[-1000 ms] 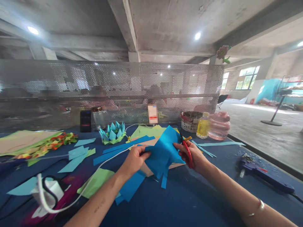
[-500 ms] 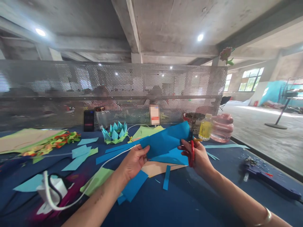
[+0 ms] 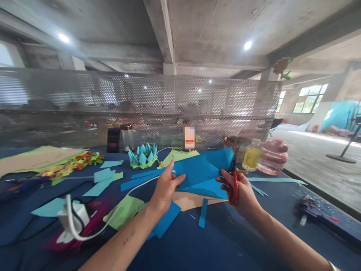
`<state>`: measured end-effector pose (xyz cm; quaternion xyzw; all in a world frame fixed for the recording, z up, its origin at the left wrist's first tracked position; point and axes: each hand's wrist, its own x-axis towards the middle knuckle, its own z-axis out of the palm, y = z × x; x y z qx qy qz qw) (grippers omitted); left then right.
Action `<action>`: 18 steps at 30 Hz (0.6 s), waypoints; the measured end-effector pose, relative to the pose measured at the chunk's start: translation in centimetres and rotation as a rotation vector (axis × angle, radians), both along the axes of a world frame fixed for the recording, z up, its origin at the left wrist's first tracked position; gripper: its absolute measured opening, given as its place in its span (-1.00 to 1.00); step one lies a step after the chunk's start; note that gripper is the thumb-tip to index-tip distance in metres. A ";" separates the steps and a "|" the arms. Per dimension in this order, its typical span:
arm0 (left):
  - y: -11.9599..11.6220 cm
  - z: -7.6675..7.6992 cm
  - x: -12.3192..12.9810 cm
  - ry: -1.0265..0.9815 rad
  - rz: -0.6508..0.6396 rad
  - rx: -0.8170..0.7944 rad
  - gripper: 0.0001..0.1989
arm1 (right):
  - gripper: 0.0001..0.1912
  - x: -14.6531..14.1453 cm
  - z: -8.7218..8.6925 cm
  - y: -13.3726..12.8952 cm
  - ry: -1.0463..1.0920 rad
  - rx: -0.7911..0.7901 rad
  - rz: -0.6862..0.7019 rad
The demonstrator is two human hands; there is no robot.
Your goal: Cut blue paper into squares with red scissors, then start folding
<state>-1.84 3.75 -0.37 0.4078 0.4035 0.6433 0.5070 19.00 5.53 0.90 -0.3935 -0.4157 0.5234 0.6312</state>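
Observation:
A blue paper sheet (image 3: 203, 165) is held up over the table by its left end, between the thumb and fingers of my left hand (image 3: 167, 186). My right hand (image 3: 239, 188) has its fingers around the red handles of the scissors (image 3: 234, 188). The dark blades point upward beside the sheet's right end, and my right fingertips touch the sheet there. Below it lie more blue paper (image 3: 210, 188) and a tan sheet (image 3: 188, 201). A narrow blue strip (image 3: 203, 213) rests nearer to me.
A folded light-blue paper crown (image 3: 143, 156), a yellow-labelled bottle (image 3: 252, 155) and a pink jug (image 3: 273, 157) stand towards the back. On the right lies a glue gun (image 3: 318, 212); a white plug with cables (image 3: 73, 216) sits at left. Green paper (image 3: 124, 212) is beside my left forearm.
The view has turned slightly left. My left thumb and fingers have spread apart somewhat, and the blue sheet looks flatter and more level. The scissors remain in my right hand.

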 end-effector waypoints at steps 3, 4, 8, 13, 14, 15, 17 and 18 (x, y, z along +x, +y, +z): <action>0.2 -0.1 -0.1 -0.033 -0.022 -0.040 -0.55 | -0.57 -0.1 0.1 -0.2 0.021 -0.009 -0.003; 0.2 -0.1 -0.1 -0.061 -0.059 -0.047 -0.63 | -0.56 -0.1 0.1 -0.3 0.028 -0.012 -0.002; 0.0 0.2 0.1 -0.157 -0.151 -0.057 -0.71 | -0.57 -0.3 0.4 -0.4 0.047 -0.037 0.003; -0.2 0.5 0.2 -0.181 -0.153 -0.057 -0.73 | -0.61 -0.4 0.6 -0.4 0.037 -0.086 -0.042; -0.2 0.5 0.2 -0.180 -0.160 -0.051 -0.73 | -0.61 -0.4 0.6 -0.4 0.035 -0.085 -0.047; -0.2 0.6 0.2 -0.177 -0.167 -0.044 -0.73 | -0.61 -0.4 0.6 -0.4 0.034 -0.082 -0.049; -0.3 0.7 0.2 -0.171 -0.178 -0.037 -0.74 | -0.60 -0.3 0.6 -0.4 0.029 -0.073 -0.051; -0.3 0.7 0.2 -0.171 -0.184 -0.034 -0.74 | -0.59 -0.3 0.5 -0.4 0.025 -0.068 -0.052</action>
